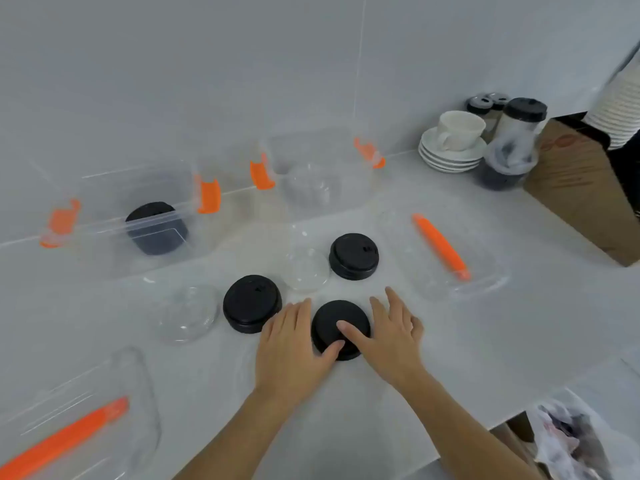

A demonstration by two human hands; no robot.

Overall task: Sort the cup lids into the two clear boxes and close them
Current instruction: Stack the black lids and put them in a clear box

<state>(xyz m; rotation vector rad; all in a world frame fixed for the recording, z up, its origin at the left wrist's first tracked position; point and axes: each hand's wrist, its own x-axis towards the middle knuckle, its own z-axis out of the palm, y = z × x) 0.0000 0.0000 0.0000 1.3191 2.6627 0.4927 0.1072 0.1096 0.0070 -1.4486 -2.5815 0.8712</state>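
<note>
Three black cup lids lie on the white counter: one near me (334,320), one to its left (251,303), one farther back (354,256). My left hand (294,344) and my right hand (389,336) flank the near black lid, both thumbs resting on it, fingers spread. Clear lids lie at the left (188,311) and in the middle (306,270). The left clear box (114,233) with orange clips holds black lids (156,228). The right clear box (311,174) holds clear lids.
A box cover with an orange bar (441,247) lies at the right, another (69,434) at the near left. Stacked saucers with a white cup (453,140), lidded jars (509,147), a brown carton (581,188) and stacked paper cups (620,95) stand at the back right.
</note>
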